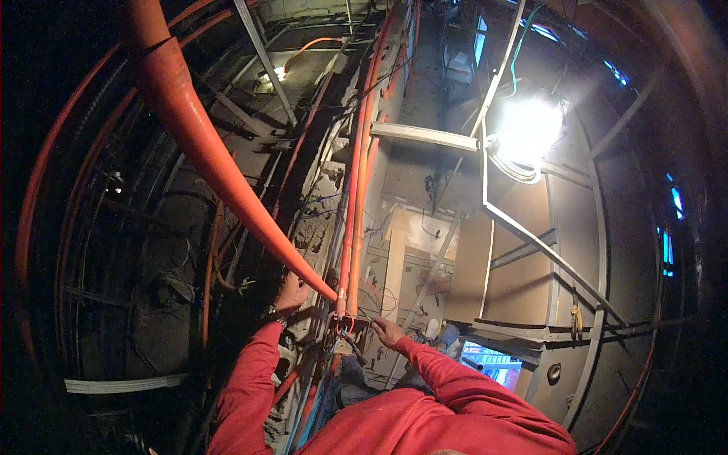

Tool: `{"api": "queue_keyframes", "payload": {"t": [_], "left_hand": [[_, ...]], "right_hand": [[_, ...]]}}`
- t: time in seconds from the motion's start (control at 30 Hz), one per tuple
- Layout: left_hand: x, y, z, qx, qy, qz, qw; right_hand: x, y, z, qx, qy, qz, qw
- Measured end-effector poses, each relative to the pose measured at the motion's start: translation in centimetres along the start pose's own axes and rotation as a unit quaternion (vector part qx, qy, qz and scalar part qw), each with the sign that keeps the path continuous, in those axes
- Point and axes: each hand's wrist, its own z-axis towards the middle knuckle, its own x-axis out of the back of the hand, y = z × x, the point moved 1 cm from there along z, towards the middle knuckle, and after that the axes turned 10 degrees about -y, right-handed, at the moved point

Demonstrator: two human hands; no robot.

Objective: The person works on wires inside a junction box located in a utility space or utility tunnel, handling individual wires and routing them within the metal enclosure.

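An electrical box (345,324) with several loose wires sits on the wall top, where orange conduits (358,227) run down into it. My right hand (388,332) is at the box's right side, its fingers drawn together at the edge; what they hold is too small to make out. My left hand (290,294) is left of the box, beside the lower end of a thick orange pipe (220,167). The fingers of this hand are largely hidden, so its grip does not show. A watch (277,317) is on my left wrist.
Glaring work light (527,133) hangs at the right, near a metal frame bar (542,246). Pliers (576,322) hang at the lower right. A white metal crossbar (425,136) spans ahead. The broken block wall (315,220) runs forward, with dark ceiling space to its left.
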Motion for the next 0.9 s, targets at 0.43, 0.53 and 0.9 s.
{"api": "queue_keyframes", "payload": {"t": [0.43,0.53,0.9], "left_hand": [[0.8,2.7,0.3,0.101,-0.085,-0.042,0.990],[0.8,1.5,-0.3,0.131,-0.102,-0.056,0.984],[0.5,1.5,-0.1,0.059,-0.063,-0.026,0.996]], "right_hand": [[-0.2,0.3,-0.3,0.062,0.021,0.051,0.997],[-0.3,-0.6,-0.3,0.049,0.001,0.038,0.998],[-0.5,1.2,0.5,0.016,-0.006,0.013,1.000]]}}
